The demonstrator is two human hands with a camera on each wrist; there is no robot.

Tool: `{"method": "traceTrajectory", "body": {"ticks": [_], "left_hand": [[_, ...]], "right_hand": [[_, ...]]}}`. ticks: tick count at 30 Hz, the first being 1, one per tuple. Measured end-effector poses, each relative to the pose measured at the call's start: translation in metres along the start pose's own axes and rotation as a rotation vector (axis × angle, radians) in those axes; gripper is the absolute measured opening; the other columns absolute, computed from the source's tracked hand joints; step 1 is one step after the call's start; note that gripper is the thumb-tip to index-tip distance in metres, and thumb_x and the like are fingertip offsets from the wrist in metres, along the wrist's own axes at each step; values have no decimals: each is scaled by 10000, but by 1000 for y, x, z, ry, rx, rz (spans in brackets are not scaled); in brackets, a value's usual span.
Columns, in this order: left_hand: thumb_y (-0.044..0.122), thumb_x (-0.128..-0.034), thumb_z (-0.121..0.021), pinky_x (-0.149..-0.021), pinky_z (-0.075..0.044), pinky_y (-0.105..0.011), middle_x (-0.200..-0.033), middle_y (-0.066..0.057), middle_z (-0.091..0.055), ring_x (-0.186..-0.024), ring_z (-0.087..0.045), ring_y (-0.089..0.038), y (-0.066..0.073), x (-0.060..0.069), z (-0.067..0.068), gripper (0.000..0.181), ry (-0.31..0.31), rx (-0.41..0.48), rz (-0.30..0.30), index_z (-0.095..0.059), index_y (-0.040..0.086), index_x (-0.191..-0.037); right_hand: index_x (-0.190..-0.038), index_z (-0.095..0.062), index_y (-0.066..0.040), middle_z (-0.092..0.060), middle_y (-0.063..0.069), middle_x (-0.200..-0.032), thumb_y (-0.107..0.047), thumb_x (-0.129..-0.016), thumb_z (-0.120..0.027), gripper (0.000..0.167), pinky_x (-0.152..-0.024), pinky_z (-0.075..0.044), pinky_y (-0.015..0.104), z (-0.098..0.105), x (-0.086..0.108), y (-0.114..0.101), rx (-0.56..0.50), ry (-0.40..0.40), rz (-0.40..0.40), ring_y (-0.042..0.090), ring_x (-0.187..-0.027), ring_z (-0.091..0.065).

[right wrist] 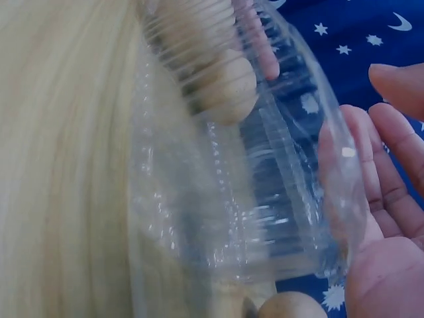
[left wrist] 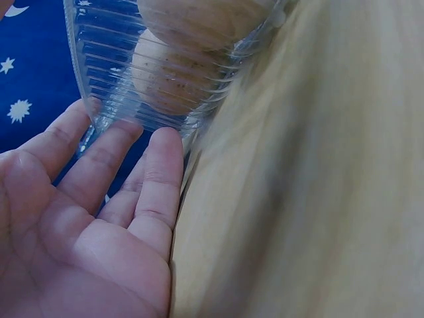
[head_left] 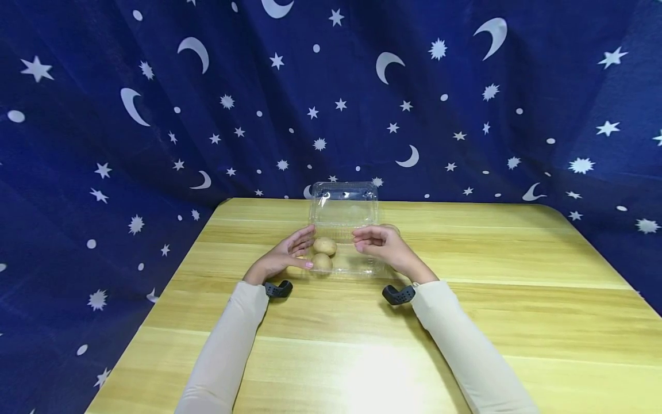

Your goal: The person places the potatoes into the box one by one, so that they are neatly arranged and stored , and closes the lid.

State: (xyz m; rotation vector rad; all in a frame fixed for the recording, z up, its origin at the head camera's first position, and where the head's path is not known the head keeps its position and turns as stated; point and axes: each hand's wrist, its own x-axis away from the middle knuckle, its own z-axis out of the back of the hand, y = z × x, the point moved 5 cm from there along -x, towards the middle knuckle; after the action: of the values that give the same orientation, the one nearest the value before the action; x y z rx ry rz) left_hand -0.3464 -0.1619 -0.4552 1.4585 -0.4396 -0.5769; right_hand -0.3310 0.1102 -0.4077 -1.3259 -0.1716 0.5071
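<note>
A clear plastic clamshell box (head_left: 357, 267) stands on the table with its lid (head_left: 345, 204) raised at the back. Two potatoes (head_left: 324, 246) lie in its left half, one in front of the other. My left hand (head_left: 283, 254) is at the box's left side; in the left wrist view its extended fingertips (left wrist: 165, 142) touch the ribbed wall. At the right side is my right hand (head_left: 385, 247), its fingers loosely bent and partly seen through the clear wall (right wrist: 351, 159) in the right wrist view. Another potato (head_left: 390, 228) lies beyond the right hand, mostly hidden by it.
The wooden table (head_left: 320, 345) runs back to a dark blue cloth (head_left: 351, 126) with moons and stars. A black band (head_left: 279, 288) is on the left wrist, and a similar band (head_left: 398, 295) is on the right.
</note>
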Motion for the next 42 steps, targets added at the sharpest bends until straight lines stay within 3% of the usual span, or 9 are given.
{"method": "traceTrajectory", "body": {"ticks": [3,10,13,20,27,36,42], "left_hand": [[26,-903,-833,-1335,-189,-549,-1789,-240,-112,-1636,-158,-446,-1,0,1,1103,0,1,2,-99,-5,-1725],[12,-915,-808,-1330,-205,-555,-1796,-214,-112,-1641,-159,-428,0,0,2,1076,5,-16,17,-111,28,-1734],[-7,-917,-790,-1331,-205,-552,-1796,-214,-115,-1641,-160,-425,0,0,1,1061,3,-16,16,-114,30,-1734],[-3,-917,-791,-1333,-205,-545,-1793,-225,-112,-1639,-159,-433,0,0,0,1061,-3,-10,8,-111,19,-1731],[9,-918,-798,-1334,-195,-549,-1795,-221,-108,-1642,-154,-429,0,1,0,1071,0,-8,10,-102,18,-1731],[-3,-910,-798,-1333,-199,-553,-1793,-229,-108,-1641,-151,-434,-1,1,0,1075,1,-6,11,-103,13,-1730],[-13,-913,-791,-1332,-208,-547,-1793,-227,-114,-1640,-159,-431,1,1,0,1065,3,-10,17,-110,19,-1731]], "right_hand": [[-1401,-566,205,-621,414,-1350,54,-994,-704,456,-961,-600,224,2,3,2,-45,-6,-6,118,-1065,-718],[-1402,-543,224,-589,435,-1352,96,-971,-689,473,-988,-594,236,7,9,4,-113,-9,14,370,-1204,-688],[-1408,-554,207,-589,423,-1371,91,-974,-689,469,-1003,-584,235,8,10,4,-103,-23,22,406,-1235,-663],[-1451,-537,178,-554,423,-1431,71,-983,-701,508,-1010,-583,246,15,12,4,-107,-61,-11,341,-1247,-656],[-1474,-501,192,-546,411,-1456,73,-974,-705,553,-1014,-582,251,26,17,3,-94,-79,-38,435,-1295,-618],[-1476,-516,170,-529,408,-1473,69,-982,-696,536,-1017,-589,275,33,22,4,-127,-102,-58,377,-1271,-641],[-1477,-526,158,-535,399,-1485,41,-985,-699,534,-1021,-579,258,40,25,0,-90,-86,-60,315,-1257,-662]]}}
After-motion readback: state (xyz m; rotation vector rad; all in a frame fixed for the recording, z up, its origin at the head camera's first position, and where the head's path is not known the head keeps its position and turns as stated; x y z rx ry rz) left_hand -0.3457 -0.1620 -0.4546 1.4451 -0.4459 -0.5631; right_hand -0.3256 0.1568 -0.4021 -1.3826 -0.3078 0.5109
